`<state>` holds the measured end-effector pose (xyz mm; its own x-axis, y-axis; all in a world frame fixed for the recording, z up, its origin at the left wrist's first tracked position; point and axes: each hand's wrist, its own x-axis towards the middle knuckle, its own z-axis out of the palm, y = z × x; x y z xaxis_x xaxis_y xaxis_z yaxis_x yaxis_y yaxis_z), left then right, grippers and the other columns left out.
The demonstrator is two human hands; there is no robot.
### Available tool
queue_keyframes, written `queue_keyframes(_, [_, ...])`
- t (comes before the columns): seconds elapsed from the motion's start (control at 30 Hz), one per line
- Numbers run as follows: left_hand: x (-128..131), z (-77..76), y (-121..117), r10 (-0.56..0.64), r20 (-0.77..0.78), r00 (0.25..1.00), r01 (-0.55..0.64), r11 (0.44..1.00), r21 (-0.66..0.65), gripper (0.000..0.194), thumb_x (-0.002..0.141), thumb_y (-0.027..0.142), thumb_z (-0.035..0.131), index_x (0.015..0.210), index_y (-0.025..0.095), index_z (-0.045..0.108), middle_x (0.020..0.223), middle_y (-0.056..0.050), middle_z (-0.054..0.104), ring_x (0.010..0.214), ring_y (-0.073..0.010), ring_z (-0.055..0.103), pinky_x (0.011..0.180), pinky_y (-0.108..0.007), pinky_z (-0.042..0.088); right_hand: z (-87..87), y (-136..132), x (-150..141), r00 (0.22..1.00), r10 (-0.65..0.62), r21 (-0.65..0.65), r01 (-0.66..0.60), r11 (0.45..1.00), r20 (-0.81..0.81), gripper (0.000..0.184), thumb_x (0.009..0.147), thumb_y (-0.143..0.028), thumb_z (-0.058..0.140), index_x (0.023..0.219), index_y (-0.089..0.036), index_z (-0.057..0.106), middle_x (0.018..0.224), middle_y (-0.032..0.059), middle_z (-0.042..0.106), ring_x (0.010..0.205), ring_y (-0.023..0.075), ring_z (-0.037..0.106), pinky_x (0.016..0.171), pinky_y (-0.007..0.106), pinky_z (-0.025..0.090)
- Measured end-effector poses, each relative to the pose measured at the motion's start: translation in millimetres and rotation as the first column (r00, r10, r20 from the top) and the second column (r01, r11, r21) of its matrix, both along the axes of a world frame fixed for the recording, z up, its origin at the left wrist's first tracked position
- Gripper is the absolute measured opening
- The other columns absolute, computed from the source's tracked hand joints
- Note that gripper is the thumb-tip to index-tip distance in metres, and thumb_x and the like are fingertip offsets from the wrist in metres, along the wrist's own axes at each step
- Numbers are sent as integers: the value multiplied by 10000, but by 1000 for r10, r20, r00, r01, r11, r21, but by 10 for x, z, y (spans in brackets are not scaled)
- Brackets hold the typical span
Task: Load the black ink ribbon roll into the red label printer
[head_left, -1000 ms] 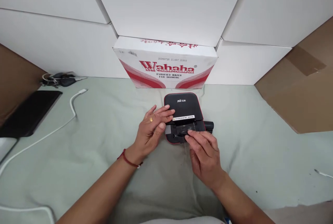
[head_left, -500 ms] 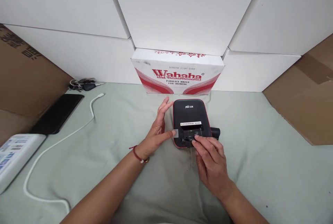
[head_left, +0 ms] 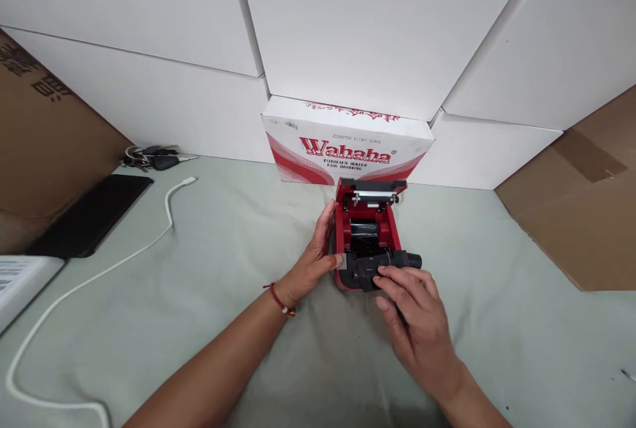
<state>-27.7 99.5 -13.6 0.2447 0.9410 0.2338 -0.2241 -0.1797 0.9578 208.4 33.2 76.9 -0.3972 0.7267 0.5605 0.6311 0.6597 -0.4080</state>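
Observation:
A small red and black label printer (head_left: 340, 232) lies on the cloth in front of me with its lid (head_left: 372, 188) raised toward the back. Inside it a shiny dark roll (head_left: 364, 228) sits across the red bay. My left hand (head_left: 318, 252) grips the printer's left side, fingers along the wall and thumb on a grey tab (head_left: 342, 261) at the front corner. The extended fingertips of my right hand (head_left: 417, 309) rest on the black front section (head_left: 366, 267), with the thumb apart below them. A dark cylindrical part (head_left: 413, 260) sticks out at the printer's right side.
Behind the printer stands a Wahaha box (head_left: 348, 143) against white panels. On the left lie keys (head_left: 158, 158), a black flat device (head_left: 94, 216), a white power strip-like block (head_left: 24, 282) and a white cable (head_left: 124, 259). Cardboard (head_left: 571, 209) borders the right side.
The printer's lid has swung up and back, showing the red inside and the roll. My right thumb has moved apart from the fingertips. The view has shifted slightly.

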Motion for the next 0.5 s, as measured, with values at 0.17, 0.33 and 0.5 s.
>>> queue_keyframes(0.17, [-25, 49, 19, -37, -43, 998, 37, 999, -1, 990, 957, 395, 675, 1781, 424, 127, 1896, 9, 178, 1759, -359, 151, 1432, -628, 159, 459, 520, -37, 999, 40, -157, -36, 987, 20, 234, 1120, -243, 556, 1085, -251, 787, 1049, 46, 839, 938, 195, 796, 859, 337, 647])
queue_keyframes(0.33, [-39, 32, 44, -15, -103, 995, 22, 997, 68, 955, 939, 383, 663, 1776, 374, 201, 1902, -16, 134, 1761, -380, 117, 1436, -633, 111, 507, 1107, -458, 726, 55, -299, 212, 930, 685, 279, 1023, -190, 635, 1264, -233, 769, 1290, 114, 814, 994, 276, 807, 794, 369, 620])
queue_keyframes(0.5, [-48, -11, 52, 27, -144, 989, -12, 994, 107, 904, 937, 384, 681, 1752, 364, 290, 1892, -26, 173, 1763, -390, 90, 1442, -621, 75, 424, 1300, -752, 591, 69, -302, 306, 903, 804, 196, 925, -131, 692, 1080, -179, 802, 1132, 173, 835, 972, 304, 803, 799, 366, 592])
